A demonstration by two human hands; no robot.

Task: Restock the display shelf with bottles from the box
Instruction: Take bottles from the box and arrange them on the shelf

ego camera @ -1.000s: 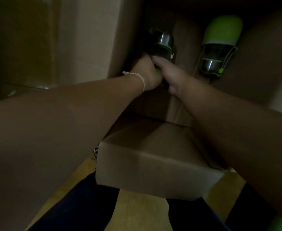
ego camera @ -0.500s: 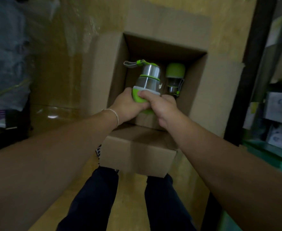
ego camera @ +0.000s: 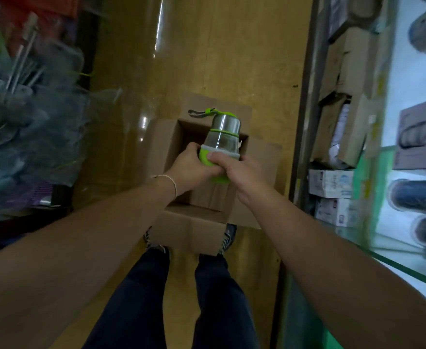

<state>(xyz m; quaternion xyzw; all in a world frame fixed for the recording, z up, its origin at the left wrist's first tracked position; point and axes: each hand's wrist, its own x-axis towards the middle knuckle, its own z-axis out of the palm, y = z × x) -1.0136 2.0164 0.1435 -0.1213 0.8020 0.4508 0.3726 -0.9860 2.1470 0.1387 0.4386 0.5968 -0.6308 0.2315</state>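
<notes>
A green and steel bottle (ego camera: 222,137) with a clear middle and a grey strap is held above the open cardboard box (ego camera: 168,152) on the floor. My left hand (ego camera: 190,167) grips its green base from the left. My right hand (ego camera: 242,172) grips the same base from the right, thumb across the front. The box's inside is mostly hidden behind the bottle and my hands. The display shelf (ego camera: 388,172) with a glass edge stands at the right, and dark bottles (ego camera: 413,195) lie on it.
Cardboard packs and white cartons (ego camera: 333,182) are stacked on the lower shelf at the right. Bagged goods and metal rods (ego camera: 23,117) crowd the left side. My legs and shoes (ego camera: 154,243) stand just behind the box on the yellow floor.
Both hands lifted the bottle up out of the box. The view pulled back and up, so the box looks smaller and the shelf at the right came into sight.
</notes>
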